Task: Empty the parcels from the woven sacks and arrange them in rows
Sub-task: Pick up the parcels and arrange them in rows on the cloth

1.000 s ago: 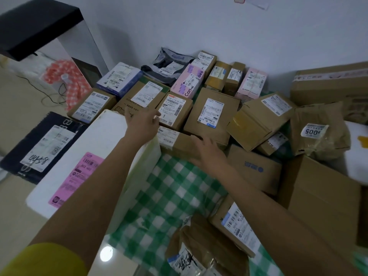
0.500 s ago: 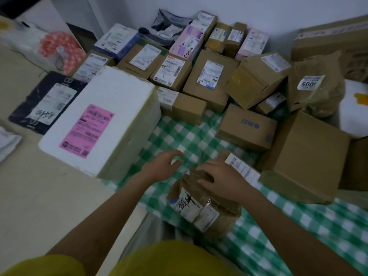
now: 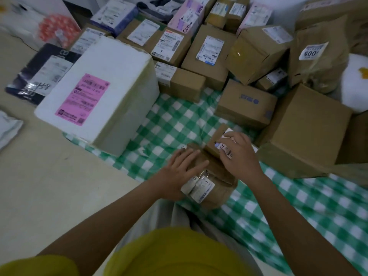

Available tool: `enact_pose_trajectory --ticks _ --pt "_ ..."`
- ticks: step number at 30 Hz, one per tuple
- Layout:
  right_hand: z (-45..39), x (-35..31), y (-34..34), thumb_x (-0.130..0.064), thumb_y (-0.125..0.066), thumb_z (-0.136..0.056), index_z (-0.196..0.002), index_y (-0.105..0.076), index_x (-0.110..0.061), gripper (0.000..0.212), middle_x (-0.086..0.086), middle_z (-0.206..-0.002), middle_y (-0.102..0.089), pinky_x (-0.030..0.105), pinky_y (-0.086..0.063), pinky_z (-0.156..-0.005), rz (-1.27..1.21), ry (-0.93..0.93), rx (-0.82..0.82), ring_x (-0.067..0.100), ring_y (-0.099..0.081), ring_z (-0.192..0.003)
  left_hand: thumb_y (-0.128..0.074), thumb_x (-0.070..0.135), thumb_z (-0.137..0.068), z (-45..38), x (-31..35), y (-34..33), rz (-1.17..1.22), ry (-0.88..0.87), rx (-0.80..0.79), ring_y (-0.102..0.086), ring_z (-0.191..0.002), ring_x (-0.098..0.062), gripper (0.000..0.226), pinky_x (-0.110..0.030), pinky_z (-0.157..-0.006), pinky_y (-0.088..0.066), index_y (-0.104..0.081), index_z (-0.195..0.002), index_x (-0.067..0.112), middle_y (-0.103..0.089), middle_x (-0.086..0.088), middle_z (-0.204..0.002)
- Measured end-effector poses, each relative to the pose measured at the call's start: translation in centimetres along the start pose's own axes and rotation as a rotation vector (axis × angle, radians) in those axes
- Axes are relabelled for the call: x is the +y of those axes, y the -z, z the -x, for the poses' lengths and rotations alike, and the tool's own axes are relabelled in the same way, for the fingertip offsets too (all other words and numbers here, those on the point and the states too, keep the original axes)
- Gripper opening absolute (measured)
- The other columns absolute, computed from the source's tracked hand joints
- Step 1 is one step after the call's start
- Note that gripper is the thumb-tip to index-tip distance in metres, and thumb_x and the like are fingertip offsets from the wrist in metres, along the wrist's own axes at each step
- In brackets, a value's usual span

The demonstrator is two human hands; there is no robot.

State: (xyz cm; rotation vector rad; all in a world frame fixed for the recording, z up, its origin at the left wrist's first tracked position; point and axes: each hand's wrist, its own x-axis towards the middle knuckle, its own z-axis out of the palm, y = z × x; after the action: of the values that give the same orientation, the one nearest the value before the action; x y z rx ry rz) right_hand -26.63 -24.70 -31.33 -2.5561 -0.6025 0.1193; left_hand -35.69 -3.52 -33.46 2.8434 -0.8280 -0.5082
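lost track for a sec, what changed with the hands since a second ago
Both hands drew back from the far boxes to the near parcels: the left hand lies flat on the brown paper parcel, the right hand covers the small labelled box. The white foam box and rows stayed put.

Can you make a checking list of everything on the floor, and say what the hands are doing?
Surface: beige floor, partly under a green checked woven sack.
Job's things: white foam box with a pink label, many cardboard parcels in rows behind it.
Clutter: black mailer bag at the left.
Hands: left hand flat on a brown paper parcel; right hand on a small labelled box.
Cables: nothing seen.
Surroundings: blurred white and orange-spotted bag far left.
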Motion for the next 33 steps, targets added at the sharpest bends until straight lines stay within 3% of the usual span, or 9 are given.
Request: enact_pose_trajectory --ticks 3,7,12,17,20,26,28,30,33 --pt "-0.4 0.9 0.6 -0.023 -0.061 -0.087 -0.142 -0.041 -0.022 0.058 0.004 -0.15 -0.029 0.043 -0.025 -0.112 0.039 -0.18 -0.189 0.023 -0.018 -0.135 -0.08 0.056 -0.052 -0.9 0.5 -0.9 -0.192 0.017 -0.009 -0.032 -0.138 -0.037 0.127 -0.055 -0.114 -0.024 -0.009 -0.15 0.018 -0.03 -0.023 -0.151" --pt "-0.9 1.6 0.8 -0.04 -0.061 -0.087 -0.152 -0.015 -0.032 0.079 -0.001 -0.158 -0.011 0.046 -0.015 -0.114 0.094 -0.264 -0.325 0.027 -0.009 -0.143 -0.075 0.06 -0.06 -1.9 0.3 -1.1 -0.182 -0.035 0.071 -0.044 -0.129 -0.037 0.111 -0.053 -0.111 -0.03 -0.02 -0.146 0.018 -0.046 -0.021 -0.139" --pt "-1.7 2.6 0.8 -0.049 -0.063 -0.086 -0.152 -0.012 -0.032 0.085 0.0 -0.158 -0.015 0.048 -0.018 -0.114 0.054 -0.328 -0.319 0.028 -0.016 -0.142 -0.059 0.07 -0.064 -0.1 -1.2 1.3 0.058 0.038 0.177 -0.049 -0.117 -0.027 0.095 -0.039 -0.098 -0.044 -0.027 -0.139 0.02 -0.049 -0.011 -0.133" --pt "-2.9 2.7 0.3 -0.039 -0.061 -0.091 -0.152 -0.015 -0.027 0.077 0.004 -0.156 -0.023 0.05 -0.026 -0.112 -0.026 -0.367 -0.296 0.029 -0.023 -0.14 -0.054 0.065 -0.064 2.7 -3.0 3.1 0.497 0.309 0.284 -0.039 -0.105 -0.011 0.084 -0.032 -0.089 -0.044 -0.04 -0.135 0.022 -0.045 0.001 -0.123" --pt "-3.4 2.5 -0.1 -0.044 -0.06 -0.091 -0.153 -0.011 -0.028 0.081 0.005 -0.156 -0.021 0.053 -0.024 -0.111 -0.026 -0.393 -0.303 0.032 -0.021 -0.14 -0.049 0.069 -0.064 2.8 -3.4 4.6 0.582 0.528 0.375 -0.04 -0.1 -0.013 0.081 -0.031 -0.082 -0.042 -0.046 -0.128 0.02 -0.044 0.003 -0.112" --pt "-4.0 1.4 -0.5 -0.06 -0.069 -0.076 -0.152 0.01 -0.034 0.112 0.01 -0.158 -0.005 0.058 -0.019 -0.111 0.128 -0.337 -0.411 0.037 -0.013 -0.142 -0.07 0.058 -0.069 0.4 -3.5 5.3 0.09 0.853 0.567 -0.045 -0.1 -0.031 0.083 -0.041 -0.083 -0.044 -0.044 -0.131 0.01 -0.047 -0.015 -0.115" --pt "-4.3 1.0 -0.6 -0.057 -0.07 -0.075 -0.152 0.01 -0.036 0.113 0.013 -0.156 -0.01 0.057 -0.025 -0.108 0.165 -0.338 -0.405 0.039 -0.017 -0.139 -0.067 0.073 -0.062 -0.8 -3.5 4.9 0.089 0.926 0.508 -0.047 -0.108 -0.038 0.103 -0.046 -0.085 -0.044 -0.039 -0.138 0.01 -0.045 -0.021 -0.126" --pt "-4.6 0.4 -0.5 -0.055 -0.07 -0.076 -0.152 0.008 -0.035 0.111 0.014 -0.155 -0.013 0.055 -0.028 -0.106 0.149 -0.372 -0.385 0.039 -0.02 -0.137 -0.06 0.083 -0.058 -1.5 -3.6 4.3 0.158 0.968 0.361 -0.035 -0.129 -0.043 0.121 -0.052 -0.097 -0.038 -0.027 -0.148 0.01 -0.027 -0.024 -0.148" --pt "-5.4 -0.9 -0.2 -0.059 -0.067 -0.076 -0.153 0.003 -0.032 0.108 0.012 -0.151 -0.017 0.05 -0.033 -0.103 0.106 -0.4 -0.3 0.037 -0.026 -0.133 -0.06 0.083 -0.058 -2.1 -4.5 3.3 0.245 1.004 0.216 -0.012 -0.143 -0.039 0.132 -0.054 -0.109 -0.025 0.001 -0.153 0.014 0.002 -0.022 -0.157"
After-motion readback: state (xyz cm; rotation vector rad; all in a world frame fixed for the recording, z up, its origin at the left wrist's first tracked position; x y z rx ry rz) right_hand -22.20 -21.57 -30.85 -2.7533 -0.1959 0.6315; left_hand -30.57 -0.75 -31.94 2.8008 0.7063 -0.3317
